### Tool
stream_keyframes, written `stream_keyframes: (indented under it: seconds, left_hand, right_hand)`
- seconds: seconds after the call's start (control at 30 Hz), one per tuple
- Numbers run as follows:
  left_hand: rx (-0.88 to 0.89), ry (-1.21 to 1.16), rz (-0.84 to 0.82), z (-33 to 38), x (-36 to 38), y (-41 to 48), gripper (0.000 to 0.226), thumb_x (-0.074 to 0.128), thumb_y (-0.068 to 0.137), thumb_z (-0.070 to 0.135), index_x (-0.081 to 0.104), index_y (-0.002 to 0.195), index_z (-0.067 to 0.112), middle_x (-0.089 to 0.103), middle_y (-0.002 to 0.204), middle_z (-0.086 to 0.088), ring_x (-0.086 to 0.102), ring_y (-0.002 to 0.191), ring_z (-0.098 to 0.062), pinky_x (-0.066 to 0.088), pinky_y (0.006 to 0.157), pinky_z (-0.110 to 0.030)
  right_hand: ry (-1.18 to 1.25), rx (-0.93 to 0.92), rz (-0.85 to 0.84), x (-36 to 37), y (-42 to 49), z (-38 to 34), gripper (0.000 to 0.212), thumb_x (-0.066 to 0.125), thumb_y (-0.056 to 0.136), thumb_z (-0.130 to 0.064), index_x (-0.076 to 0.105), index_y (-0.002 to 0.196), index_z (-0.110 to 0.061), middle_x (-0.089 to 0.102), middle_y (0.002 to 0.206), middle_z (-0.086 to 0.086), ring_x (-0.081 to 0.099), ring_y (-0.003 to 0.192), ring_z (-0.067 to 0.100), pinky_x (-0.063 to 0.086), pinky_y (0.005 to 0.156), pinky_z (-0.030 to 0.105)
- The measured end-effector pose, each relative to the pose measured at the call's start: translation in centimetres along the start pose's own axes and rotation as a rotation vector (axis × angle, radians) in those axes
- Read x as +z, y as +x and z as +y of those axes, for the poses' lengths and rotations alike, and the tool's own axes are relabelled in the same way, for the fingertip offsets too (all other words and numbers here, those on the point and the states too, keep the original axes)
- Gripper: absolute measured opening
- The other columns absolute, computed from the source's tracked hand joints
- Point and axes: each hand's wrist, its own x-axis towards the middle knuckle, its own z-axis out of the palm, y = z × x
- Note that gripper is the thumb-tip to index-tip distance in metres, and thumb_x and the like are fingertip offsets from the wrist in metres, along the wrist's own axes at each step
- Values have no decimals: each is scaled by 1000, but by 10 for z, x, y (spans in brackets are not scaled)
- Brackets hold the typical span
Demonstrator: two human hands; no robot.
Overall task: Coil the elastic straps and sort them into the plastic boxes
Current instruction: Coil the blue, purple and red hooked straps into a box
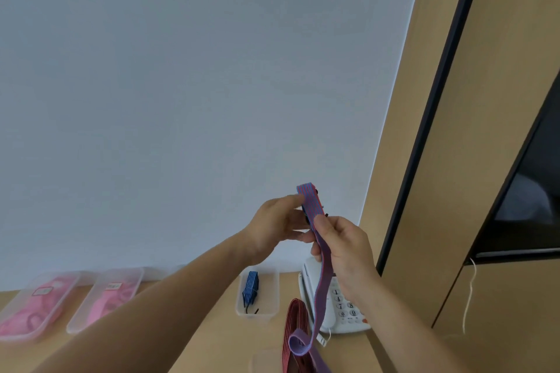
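A purple-and-red striped elastic strap (321, 291) is held up in front of the wall. My left hand (278, 227) pinches its folded top end, where a dark buckle shows. My right hand (345, 248) grips the strap just below, and the rest hangs down to the table. A dark red strap (292, 330) lies on the table beneath it. One clear plastic box (257, 294) holds a coiled blue strap (251, 288). Two clear boxes on the left, the far one (33, 309) and the nearer one (103, 300), hold pink straps.
A white desk telephone (339, 300) stands on the wooden table behind the hanging strap. A wooden cabinet with a dark screen (527, 191) rises on the right. Part of another clear box (266, 360) shows at the bottom edge.
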Motion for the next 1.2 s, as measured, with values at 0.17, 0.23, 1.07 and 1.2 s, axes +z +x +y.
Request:
stream_keyframes:
  seconds: [0.17, 0.23, 1.07, 1.2]
  left_hand:
    - [52, 5, 28, 1, 4, -6, 24, 63, 91, 9, 59, 114, 3, 75, 100, -16, 63, 67, -24, 55, 71, -28]
    - [69, 10, 36, 2, 3, -7, 26, 64, 93, 10, 56, 117, 4, 75, 97, -16, 65, 67, -24, 55, 73, -34]
    - [1187, 1474, 245, -19, -17, -1, 64, 70, 72, -12, 50, 128, 12, 70, 122, -8, 61, 57, -27, 51, 45, -29]
    - [906, 1161, 296, -25, -14, 1, 61, 59, 81, -13, 57, 136, 12, 61, 137, -8, 67, 111, -22, 58, 81, -27]
  right_hand:
    - [-62, -30, 13, 1, -1, 2, 22, 63, 95, -26, 67, 89, -5, 72, 67, 8, 52, 45, 14, 43, 45, 24]
    - [-101, -18, 23, 0, 0, 2, 27, 64, 93, -31, 67, 87, -5, 72, 67, 8, 51, 44, 14, 42, 44, 24]
    - [34, 84, -94, -9, -3, -9, 56, 61, 74, -69, 75, 76, -15, 63, 62, 9, 45, 44, 15, 39, 43, 23]
    - [50, 52, -72, -10, -3, -12, 49, 59, 92, -46, 67, 91, 2, 64, 63, 7, 46, 44, 13, 38, 42, 22]
